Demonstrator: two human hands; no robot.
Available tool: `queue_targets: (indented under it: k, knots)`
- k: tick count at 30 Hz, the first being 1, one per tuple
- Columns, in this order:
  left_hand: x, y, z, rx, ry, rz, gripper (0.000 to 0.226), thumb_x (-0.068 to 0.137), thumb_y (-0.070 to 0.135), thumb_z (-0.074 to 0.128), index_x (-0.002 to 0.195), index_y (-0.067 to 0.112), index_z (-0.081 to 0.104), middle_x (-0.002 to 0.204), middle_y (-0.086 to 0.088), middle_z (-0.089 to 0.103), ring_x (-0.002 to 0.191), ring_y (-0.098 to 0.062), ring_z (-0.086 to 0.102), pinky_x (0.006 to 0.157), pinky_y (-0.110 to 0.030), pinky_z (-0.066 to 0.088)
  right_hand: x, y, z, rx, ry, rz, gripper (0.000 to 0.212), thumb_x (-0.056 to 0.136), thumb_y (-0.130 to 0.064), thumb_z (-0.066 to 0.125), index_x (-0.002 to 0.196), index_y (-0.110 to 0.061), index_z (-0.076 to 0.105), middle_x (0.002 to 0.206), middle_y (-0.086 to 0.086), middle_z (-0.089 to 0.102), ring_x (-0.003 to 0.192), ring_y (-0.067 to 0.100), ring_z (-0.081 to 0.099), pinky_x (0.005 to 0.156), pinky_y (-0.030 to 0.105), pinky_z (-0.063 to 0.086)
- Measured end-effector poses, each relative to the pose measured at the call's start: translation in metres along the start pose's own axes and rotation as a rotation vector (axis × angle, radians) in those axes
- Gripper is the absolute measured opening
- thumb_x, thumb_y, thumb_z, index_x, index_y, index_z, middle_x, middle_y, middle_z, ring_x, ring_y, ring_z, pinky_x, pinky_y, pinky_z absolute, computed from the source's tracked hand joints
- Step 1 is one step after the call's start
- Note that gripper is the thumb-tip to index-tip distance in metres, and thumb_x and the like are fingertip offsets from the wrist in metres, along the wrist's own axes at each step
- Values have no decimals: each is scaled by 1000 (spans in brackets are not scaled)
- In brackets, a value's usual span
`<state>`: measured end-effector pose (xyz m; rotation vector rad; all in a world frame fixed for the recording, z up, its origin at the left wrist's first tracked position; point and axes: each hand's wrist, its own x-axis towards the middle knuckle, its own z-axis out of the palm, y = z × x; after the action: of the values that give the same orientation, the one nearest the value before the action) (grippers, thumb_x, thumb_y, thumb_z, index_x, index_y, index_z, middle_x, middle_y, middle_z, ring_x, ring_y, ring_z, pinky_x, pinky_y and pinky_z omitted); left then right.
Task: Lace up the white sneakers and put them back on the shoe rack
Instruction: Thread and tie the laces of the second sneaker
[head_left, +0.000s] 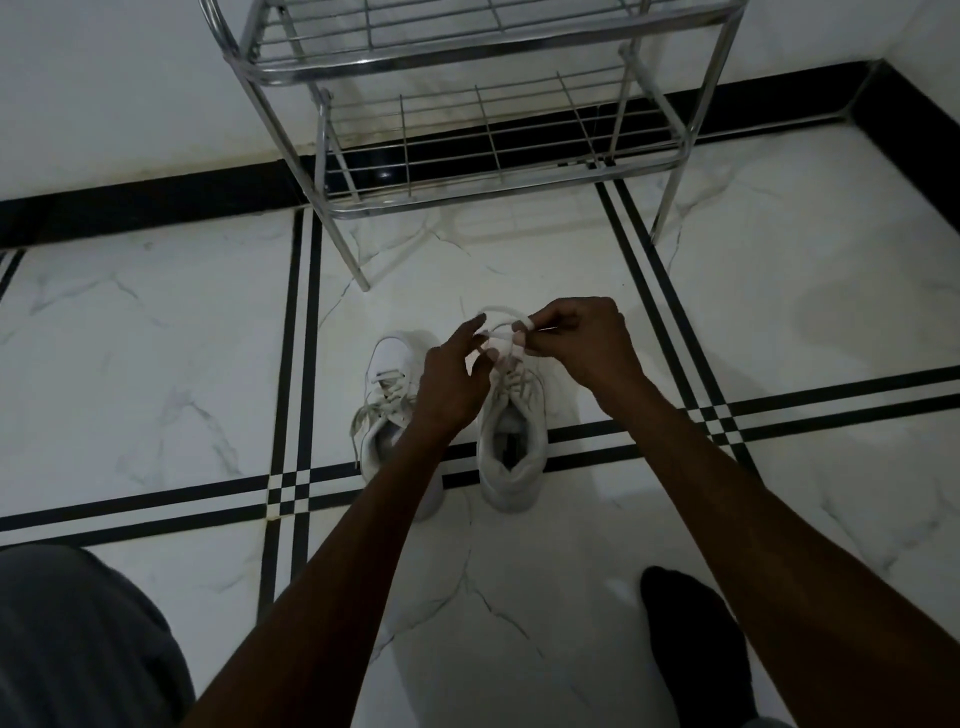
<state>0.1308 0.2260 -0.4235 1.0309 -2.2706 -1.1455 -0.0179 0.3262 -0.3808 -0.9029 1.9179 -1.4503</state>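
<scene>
Kneeling over two white sneakers side by side on the marble floor (156, 364), toes pointing toward the shoe rack (488, 171), heels sitting on the double black line running across the tiles. Pinching a loop of the lace (501, 312) in the right hand (582, 338), fingers closed narrow on it just above the tongue of the right sneaker (511, 441); holding the left hand (457, 379) half-open beside it, fingertips touching or nearly touching the same lace, exact contact hard to tell. Leaving the left sneaker (389, 374) alone for now, laces threaded and apparently bowed, one loose end trailing over its outer side. Judging the lace flat, soft and light, likely slipping if held slackly, so best pinching close to the crossing and keeping tension while drawing the bow tight. Judging the sneakers light, with stiff soles and soft padded collars, so taking each by the heel collar or pinching both inner collars together for carrying. Noting plenty of bare floor between toes and rack, but the nearest leg of the rack standing just ahead of the left sneaker. Noting both wire shelves empty, the lower one fronted by a raised rail, probably calling for lifting the soles over it rather than sliding. Minding a dark-socked foot (696, 644) at the near right and a grey-clothed knee (78, 639) at the near left.
</scene>
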Motion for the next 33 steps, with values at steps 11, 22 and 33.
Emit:
queue_targets:
  k: [11, 22, 33]
  knots:
    - [-1, 21, -48, -952, -93, -415, 42, 105, 32, 44, 68, 14, 56, 106, -13, 72, 123, -26, 62, 107, -40, 44, -4, -2, 7, 336, -9, 209, 21, 83, -10, 74, 97, 6, 71, 95, 21, 75, 90, 31, 74, 78, 36, 61]
    - [-5, -17, -57, -719, 324, -517, 37, 107, 32, 35, 75, 18, 46, 64, 2, 46, 56, -11, 47, 63, -32, 47, 11, 41, -13, 52, 141, 707, 26, 94, -24, 59, 79, -6, 71, 103, 9, 73, 90, 19, 69, 61, 23, 46]
    - [-12, -31, -43, 123, 211, -201, 38, 103, 33, 49, 117, 0, 62, 115, -19, 65, 107, -28, 60, 94, -36, 45, -20, 75, -22, -499, 154, 380, 58, 71, -39, 83, 109, 0, 60, 107, 17, 65, 97, 32, 63, 85, 42, 55]
